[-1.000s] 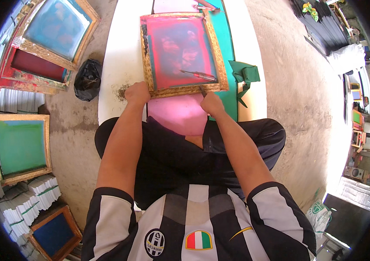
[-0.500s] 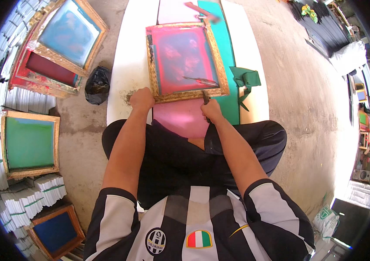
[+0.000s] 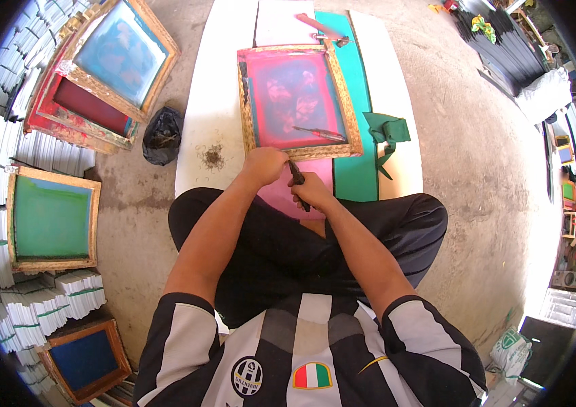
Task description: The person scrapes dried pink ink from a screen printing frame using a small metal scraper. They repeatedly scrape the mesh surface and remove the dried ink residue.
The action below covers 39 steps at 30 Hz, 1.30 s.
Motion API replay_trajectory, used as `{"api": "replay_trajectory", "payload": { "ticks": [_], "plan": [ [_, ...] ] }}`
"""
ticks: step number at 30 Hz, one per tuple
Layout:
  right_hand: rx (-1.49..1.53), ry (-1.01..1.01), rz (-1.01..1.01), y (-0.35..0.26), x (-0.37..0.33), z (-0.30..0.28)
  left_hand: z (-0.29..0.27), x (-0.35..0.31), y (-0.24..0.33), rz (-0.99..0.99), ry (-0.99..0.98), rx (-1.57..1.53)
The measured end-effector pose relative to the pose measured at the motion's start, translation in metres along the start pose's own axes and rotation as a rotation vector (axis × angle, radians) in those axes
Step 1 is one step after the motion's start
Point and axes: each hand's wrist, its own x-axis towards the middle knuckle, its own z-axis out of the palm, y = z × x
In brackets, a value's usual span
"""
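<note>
A wooden screen-printing frame (image 3: 353,129) with pink and grey-blue mesh lies flat in front of me. My left hand (image 3: 265,166) is closed at its near edge, left of the middle; whatever its fingers pinch is hidden. Close beside it, my right hand (image 3: 311,191) grips a slim dark hand tool (image 3: 296,173), its upper end pointing at the left hand and the frame's near rail. Its exact kind cannot be made out. On the mesh rests a thin pointed tool with a red handle (image 3: 325,134).
Beyond the frame lies a hammer-like tool (image 3: 325,28). A folded green cloth (image 3: 388,129) sits right of the frame on the white-and-green board (image 3: 403,163). Left on the floor are a black plastic bag (image 3: 163,136), a green screen frame (image 3: 54,217) and paper stacks (image 3: 84,295).
My left hand has moved right along the near edge from the frame's left corner. My right hand has drawn back and left, bringing the dark tool beside it. The whole view has shifted slightly.
</note>
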Motion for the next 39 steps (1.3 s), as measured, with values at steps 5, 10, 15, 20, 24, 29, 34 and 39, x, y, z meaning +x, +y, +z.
{"api": "replay_trajectory", "payload": {
  "ticks": [5,10,15,20,24,29,34,39],
  "plan": [
    [-0.002,-0.077,0.028,0.005,0.006,0.002,-0.004,0.002,-0.004,0.041,-0.038,0.108],
    [0.107,-0.062,0.118,-0.006,-0.002,-0.009,-0.005,0.000,-0.011,-0.121,-0.015,0.146],
    [0.139,0.188,0.119,0.026,0.025,-0.049,-0.030,-0.012,-0.059,-0.717,-0.136,0.120],
    [0.062,0.235,0.201,0.013,0.029,-0.067,-0.022,-0.025,-0.096,-1.149,-0.147,-0.035],
    [-0.018,0.221,0.221,0.006,0.034,-0.070,-0.018,-0.021,-0.100,-1.202,-0.149,-0.084],
    [-0.147,0.168,0.330,-0.003,0.040,-0.075,-0.010,-0.021,-0.106,-1.199,-0.155,-0.103],
    [-0.210,0.153,0.326,-0.018,0.034,-0.078,-0.009,-0.020,-0.109,-1.234,-0.174,-0.100],
    [-0.400,0.283,0.193,0.001,0.035,-0.072,-0.007,-0.018,-0.112,-1.249,-0.163,-0.090]
  ]
}}
